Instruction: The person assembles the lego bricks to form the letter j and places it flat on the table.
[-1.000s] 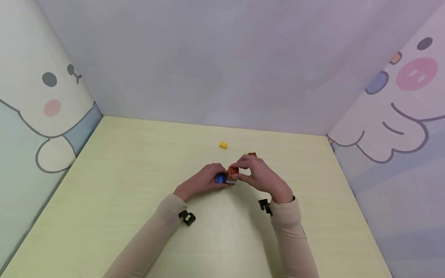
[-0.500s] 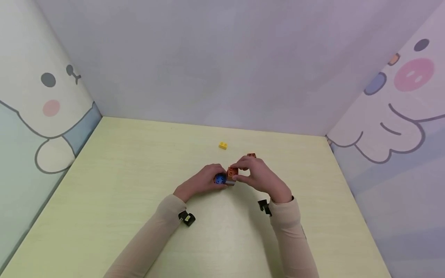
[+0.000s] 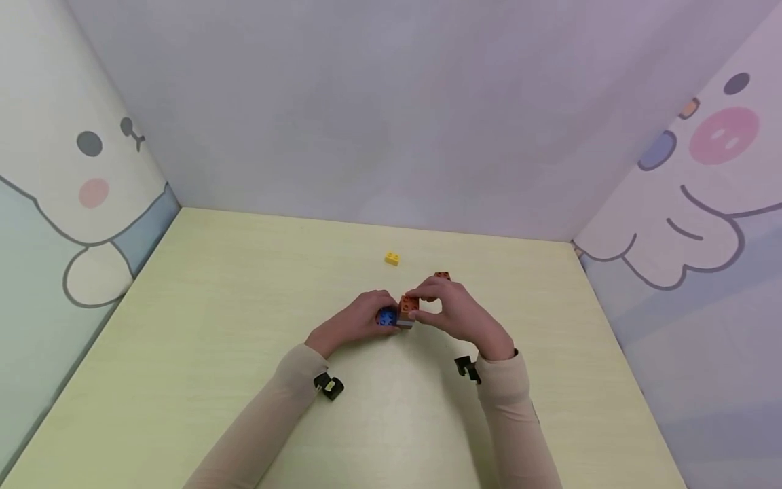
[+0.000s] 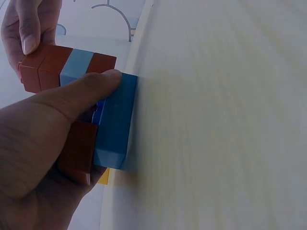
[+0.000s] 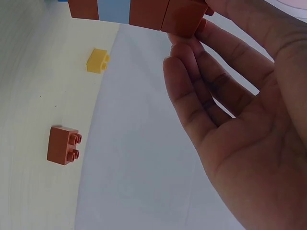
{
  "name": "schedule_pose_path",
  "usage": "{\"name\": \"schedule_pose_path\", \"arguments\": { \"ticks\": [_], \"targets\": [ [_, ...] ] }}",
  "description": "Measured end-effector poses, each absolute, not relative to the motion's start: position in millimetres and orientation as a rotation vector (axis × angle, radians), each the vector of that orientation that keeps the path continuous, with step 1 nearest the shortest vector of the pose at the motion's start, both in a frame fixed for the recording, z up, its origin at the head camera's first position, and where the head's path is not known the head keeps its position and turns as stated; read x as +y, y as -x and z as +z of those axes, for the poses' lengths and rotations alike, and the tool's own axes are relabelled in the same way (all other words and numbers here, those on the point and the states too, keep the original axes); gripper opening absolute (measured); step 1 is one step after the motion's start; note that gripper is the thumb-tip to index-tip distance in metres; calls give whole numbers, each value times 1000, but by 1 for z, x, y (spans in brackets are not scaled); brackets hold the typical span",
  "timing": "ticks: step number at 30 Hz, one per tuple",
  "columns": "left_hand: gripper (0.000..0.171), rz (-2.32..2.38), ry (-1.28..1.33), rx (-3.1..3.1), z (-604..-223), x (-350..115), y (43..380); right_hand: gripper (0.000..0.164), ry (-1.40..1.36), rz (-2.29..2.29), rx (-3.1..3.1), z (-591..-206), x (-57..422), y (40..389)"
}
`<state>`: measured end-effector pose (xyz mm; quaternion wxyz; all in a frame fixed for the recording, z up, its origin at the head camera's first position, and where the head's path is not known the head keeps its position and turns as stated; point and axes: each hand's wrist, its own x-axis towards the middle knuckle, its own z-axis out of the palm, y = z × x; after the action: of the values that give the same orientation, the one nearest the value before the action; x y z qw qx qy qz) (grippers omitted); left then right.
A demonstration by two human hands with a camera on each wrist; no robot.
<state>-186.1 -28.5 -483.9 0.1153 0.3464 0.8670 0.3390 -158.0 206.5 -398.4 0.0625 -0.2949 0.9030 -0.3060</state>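
Observation:
My left hand (image 3: 357, 318) grips a long blue brick (image 4: 117, 127) low on the table, its thumb laid across the joint with a column of bricks (image 4: 53, 67). The column stands on one end of the blue brick. It is made of reddish-brown bricks with one pale blue-grey brick (image 4: 76, 66) among them. Another reddish-brown brick (image 4: 76, 148) sits on the blue brick's other end, partly behind the left hand. My right hand (image 3: 461, 314) pinches the column's top brick (image 5: 184, 17) between thumb and fingers. Blue studs (image 3: 386, 316) show between the left thumb and fingers.
A small yellow brick (image 3: 392, 259) lies on the table (image 3: 256, 272) beyond the hands. A loose reddish-brown brick (image 5: 61, 145) sits behind the right hand, partly hidden in the head view. Walls with cartoon animals border the table.
Both hands and the bricks keep nearly the same place and grip. Only the head view has shifted slightly.

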Motion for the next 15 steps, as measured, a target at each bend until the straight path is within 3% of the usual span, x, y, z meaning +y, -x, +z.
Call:
{"name": "schedule_pose_path", "arguments": {
  "ticks": [15],
  "targets": [
    [37, 1009, -1032, 2550, -487, -30, 185, 32, 784, -951, 2744, -398, 214, 163]
  ]
}}
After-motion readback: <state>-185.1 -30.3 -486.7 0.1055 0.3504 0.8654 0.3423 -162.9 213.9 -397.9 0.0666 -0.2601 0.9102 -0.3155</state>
